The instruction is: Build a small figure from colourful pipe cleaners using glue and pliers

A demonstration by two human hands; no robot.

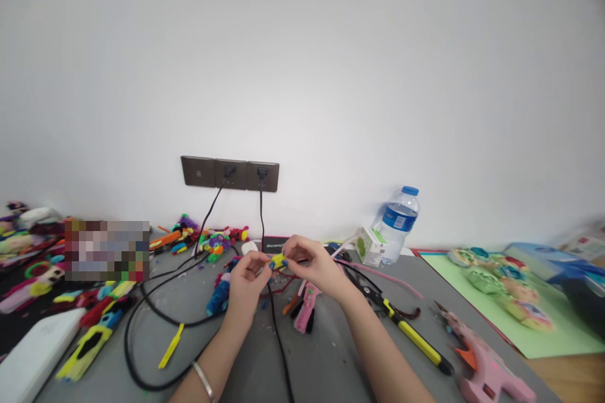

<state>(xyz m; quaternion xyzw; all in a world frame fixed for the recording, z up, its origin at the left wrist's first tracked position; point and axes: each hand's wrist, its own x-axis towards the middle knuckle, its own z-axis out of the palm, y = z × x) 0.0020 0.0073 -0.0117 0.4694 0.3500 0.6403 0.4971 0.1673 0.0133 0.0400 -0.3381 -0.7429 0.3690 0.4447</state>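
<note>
My left hand (246, 280) and my right hand (316, 266) meet over the middle of the grey table (331, 352), both pinching a small yellow and blue fuzzy craft piece (278, 261) between their fingertips. A thin bracelet (204, 381) rings my left wrist. Just below the hands lie a pink fuzzy figure (306, 307) and a blue fuzzy piece (218, 298). Red strands trail under the held piece.
Black cables (155, 312) run from the wall sockets (230, 173) across the table. Yellow-handled cutters (406, 330) and a pink glue gun (482, 368) lie at the right, a water bottle (399, 223) and small carton (368, 245) behind. Colourful craft pieces crowd the left; a green mat (534, 340) holds several ornaments.
</note>
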